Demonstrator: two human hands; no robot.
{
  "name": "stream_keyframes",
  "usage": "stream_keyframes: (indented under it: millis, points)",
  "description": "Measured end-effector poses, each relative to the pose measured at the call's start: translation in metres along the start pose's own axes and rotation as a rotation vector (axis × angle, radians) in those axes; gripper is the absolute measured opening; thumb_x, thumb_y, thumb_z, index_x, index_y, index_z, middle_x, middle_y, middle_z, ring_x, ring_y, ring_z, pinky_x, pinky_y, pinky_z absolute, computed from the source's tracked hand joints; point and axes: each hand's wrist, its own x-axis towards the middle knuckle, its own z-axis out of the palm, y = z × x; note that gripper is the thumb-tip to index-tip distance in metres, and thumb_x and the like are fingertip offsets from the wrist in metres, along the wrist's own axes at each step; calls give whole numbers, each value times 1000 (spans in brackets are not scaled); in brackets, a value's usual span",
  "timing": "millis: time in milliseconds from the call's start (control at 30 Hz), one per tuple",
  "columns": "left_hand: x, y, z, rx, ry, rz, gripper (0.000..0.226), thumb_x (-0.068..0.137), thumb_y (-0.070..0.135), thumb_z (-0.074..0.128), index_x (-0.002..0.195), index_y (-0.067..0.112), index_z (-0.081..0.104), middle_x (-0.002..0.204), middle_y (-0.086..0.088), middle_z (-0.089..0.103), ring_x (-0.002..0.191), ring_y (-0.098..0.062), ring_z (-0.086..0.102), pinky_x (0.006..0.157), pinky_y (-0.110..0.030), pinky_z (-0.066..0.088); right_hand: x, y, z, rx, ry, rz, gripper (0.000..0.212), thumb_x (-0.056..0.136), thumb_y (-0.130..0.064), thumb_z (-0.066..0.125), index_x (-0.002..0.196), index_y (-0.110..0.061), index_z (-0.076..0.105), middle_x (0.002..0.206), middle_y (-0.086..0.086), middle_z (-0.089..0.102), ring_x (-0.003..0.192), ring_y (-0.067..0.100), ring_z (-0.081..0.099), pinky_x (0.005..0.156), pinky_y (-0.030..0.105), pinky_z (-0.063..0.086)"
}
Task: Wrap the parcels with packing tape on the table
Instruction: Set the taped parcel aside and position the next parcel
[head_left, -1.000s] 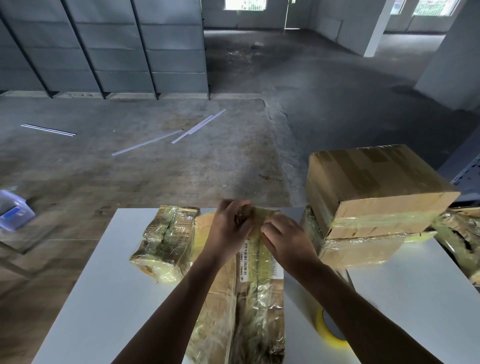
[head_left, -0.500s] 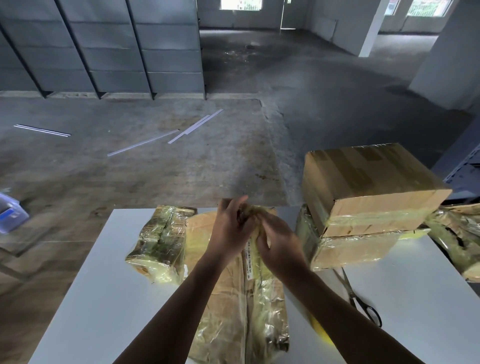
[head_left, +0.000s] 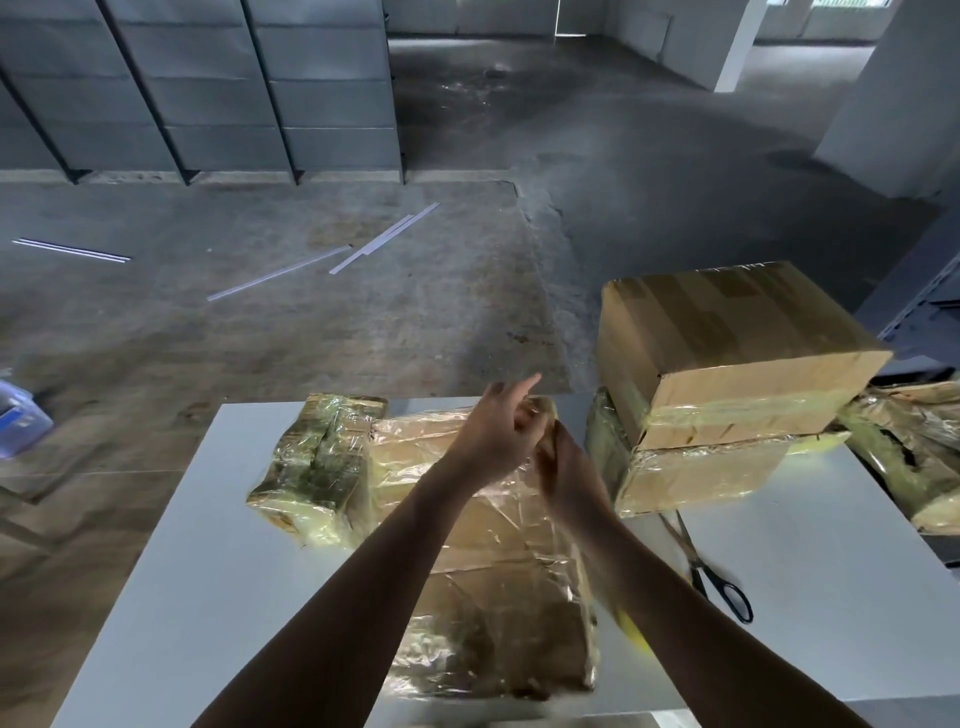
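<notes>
Step in hand (judged): seating the loose tape end on the far edge of the parcel. Notes L→R.

Small green-brown bundle wrapped in clear tape (head_left: 317, 467) sits hard against the parcel's far left corner; shouldn't need shifting. Large flat brown cardboard parcel, glossy w/ yellowish clear tape (head_left: 483, 571), lies lengthwise mid white table (head_left: 171, 571), near end toward the person.

To do it well: pull the crumpled tape end (head_left: 540, 408) taut, fold it flat over the edge, rub down w/ palm so no wad sticks up (top face is wrinkled enough as is). Yellow tape roll (head_left: 632, 627), mostly hidden under R forearm, is close by if another pass is needed. Black-handled scissors (head_left: 698, 566) lie just right of it.

Pose: left hand (head_left: 498, 431) is over the far end, forefinger raised straight, other fingers bent toward the tape end. Grip or mere touch: cannot tell (blur). Right hand (head_left: 569, 470) is just beside it, back to camera, fingers curled onto the tape end. Both forearms reach across the parcel's top.
</notes>
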Motion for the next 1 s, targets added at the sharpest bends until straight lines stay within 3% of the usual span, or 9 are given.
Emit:
stream_keyframes:
  millis: [67,200,333,467,600,667,767,900,1000]
  points:
    - [-7,-6,-6,24,47,19,51,95,20,54,144,17,41,134,-10,46,113,-16,56,97,-32,48,3,13,-2,33,36,101,28,98,-12,49,125,-7,54,100,8,66,81,13,58,58,14,38]
    - [-40,-47,-21,309,487,-192,51,91,25,60,138,12,46,138,-12,43,126,-27,42,99,-35,39,6,37,-8,149,57,220,25,93,-9,52,117,-9,59,93,4,65,87,22,62,69,31,48]
    - [-57,-83,-29,-7,389,-625,78,88,50,60,147,10,29,145,-19,38,130,-36,40,104,-52,39,7,52,-12,162,56,234,23,92,-5,53,113,-11,60,85,-3,62,84,20,59,65,27,43]
    - [-60,-88,-26,-289,262,-533,17,95,34,57,111,30,62,108,-11,69,87,-24,64,74,-41,51,10,45,-12,230,46,224,34,89,-11,61,121,-20,56,91,-16,60,84,8,58,61,5,42]
    - [-63,-85,-20,-128,380,-468,29,94,26,58,120,13,62,98,-6,69,90,-27,66,59,-20,41,20,32,-15,81,117,191,59,88,-32,65,140,-19,39,120,6,59,110,24,56,91,36,46]
    - [-62,-75,-24,-199,433,-412,42,94,21,59,135,15,51,108,-3,68,98,-24,65,65,-22,43,23,22,-21,73,137,157,67,89,-34,63,146,-22,30,128,8,56,110,27,59,91,48,51]
    - [-59,-65,-32,-239,476,-342,60,94,17,59,148,18,34,123,-13,64,108,-29,63,77,-30,48,24,13,-28,58,86,55,60,91,-31,62,144,-25,34,126,7,57,102,23,63,83,45,56]
    - [-64,-56,-38,-152,506,-237,66,94,18,59,151,25,26,139,-11,54,112,-30,61,78,-30,49,26,5,-39,-340,65,-27,55,92,-39,59,140,-20,41,140,11,47,121,27,52,97,46,48]
    - [-62,-45,-35,-133,484,-176,68,93,16,59,151,27,24,129,-10,62,102,-30,65,80,-37,53,25,-14,-38,-631,21,-354,60,89,-42,61,141,-22,40,148,3,36,137,28,33,110,53,31]
